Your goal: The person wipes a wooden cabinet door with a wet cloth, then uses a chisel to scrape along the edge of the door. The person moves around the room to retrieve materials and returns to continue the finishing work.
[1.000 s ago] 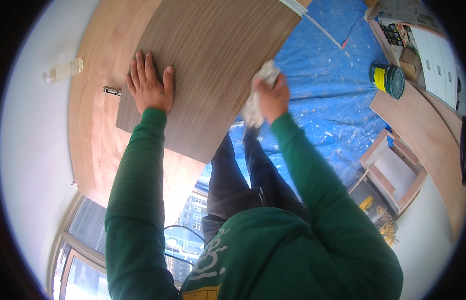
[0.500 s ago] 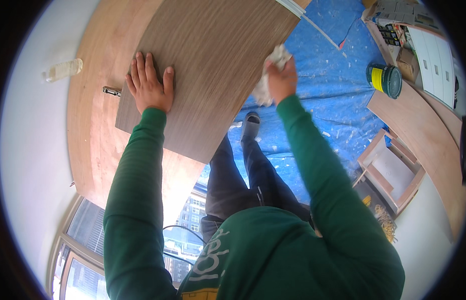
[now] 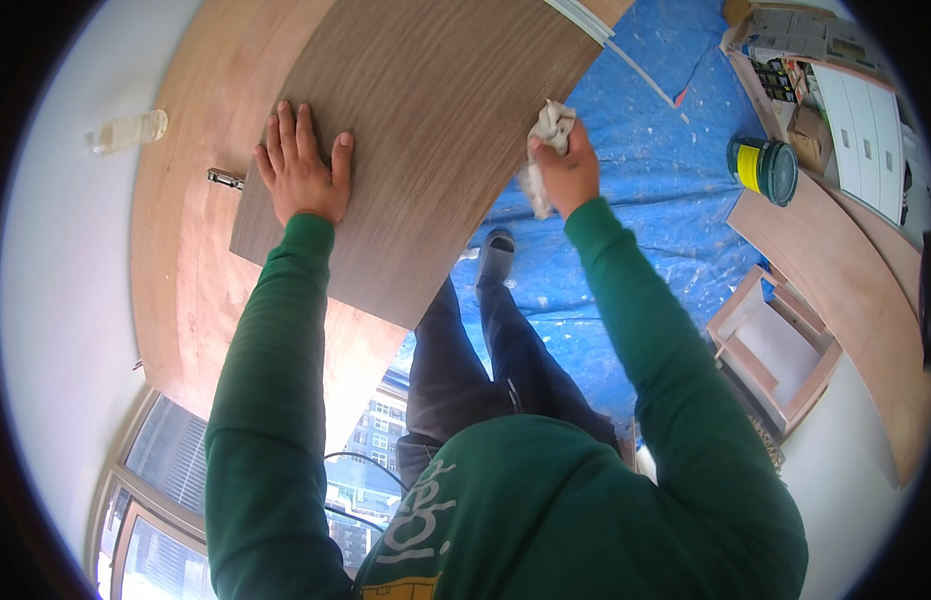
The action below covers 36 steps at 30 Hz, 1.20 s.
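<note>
Green sleeves (image 3: 270,370) are stretched forward from the near edge, above dark trousers (image 3: 535,350) and a blue sheet (image 3: 635,230) spread across the floor. To the near right, an open wooden box (image 3: 775,345) is set beside the sheet. A brown wood-grain board (image 3: 415,150) is laid on a paler plywood surface (image 3: 180,260), on the left and center. The board's left part is covered by the left hand (image 3: 307,170), placed palm down, its fingers straight and slightly spread, the thumb held apart. By the right edge, a crumpled off-white cloth (image 3: 551,125) is pinched between the thumb and curled fingers of the right hand (image 3: 567,172); whether the board is touched by it cannot be told. A metal hinge (image 3: 225,179) is seen just left of the board. Farther right, a dark bucket (image 3: 762,170) is banded in yellow; at the far end, white strips (image 3: 580,20) are seen.
</note>
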Each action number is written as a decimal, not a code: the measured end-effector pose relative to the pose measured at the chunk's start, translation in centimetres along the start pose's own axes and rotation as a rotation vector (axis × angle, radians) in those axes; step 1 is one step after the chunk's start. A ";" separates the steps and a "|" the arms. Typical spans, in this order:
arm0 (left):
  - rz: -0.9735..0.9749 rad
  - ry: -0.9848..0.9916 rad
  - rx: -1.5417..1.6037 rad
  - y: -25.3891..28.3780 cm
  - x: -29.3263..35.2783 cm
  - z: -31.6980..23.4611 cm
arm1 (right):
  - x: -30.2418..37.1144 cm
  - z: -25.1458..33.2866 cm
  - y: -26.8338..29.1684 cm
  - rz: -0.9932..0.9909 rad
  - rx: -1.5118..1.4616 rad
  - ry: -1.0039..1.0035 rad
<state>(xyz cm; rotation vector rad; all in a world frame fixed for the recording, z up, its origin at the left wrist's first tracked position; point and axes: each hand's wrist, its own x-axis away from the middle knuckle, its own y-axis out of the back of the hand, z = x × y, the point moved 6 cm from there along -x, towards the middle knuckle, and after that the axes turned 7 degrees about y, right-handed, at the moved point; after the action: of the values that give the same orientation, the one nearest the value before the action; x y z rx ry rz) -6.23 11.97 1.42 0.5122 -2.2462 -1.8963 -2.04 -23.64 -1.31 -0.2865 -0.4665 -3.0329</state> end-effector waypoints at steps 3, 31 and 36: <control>0.003 0.003 -0.017 0.1 0.0 0.2 | 5.2 0.1 -2.8 0.102 0.128 0.047; 0.012 0.009 0.003 0.0 0.1 0.3 | 8.8 -1.6 -4.9 -0.076 -0.147 -0.193; -0.010 -0.004 -0.009 0.3 0.1 0.2 | 0.4 -1.5 -1.0 -0.167 -0.264 -0.219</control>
<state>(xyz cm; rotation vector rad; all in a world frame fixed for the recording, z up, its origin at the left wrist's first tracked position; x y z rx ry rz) -6.48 12.11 1.71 0.5193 -2.2408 -1.9129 -2.76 -23.19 -2.91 -0.6292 -0.1014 -3.2414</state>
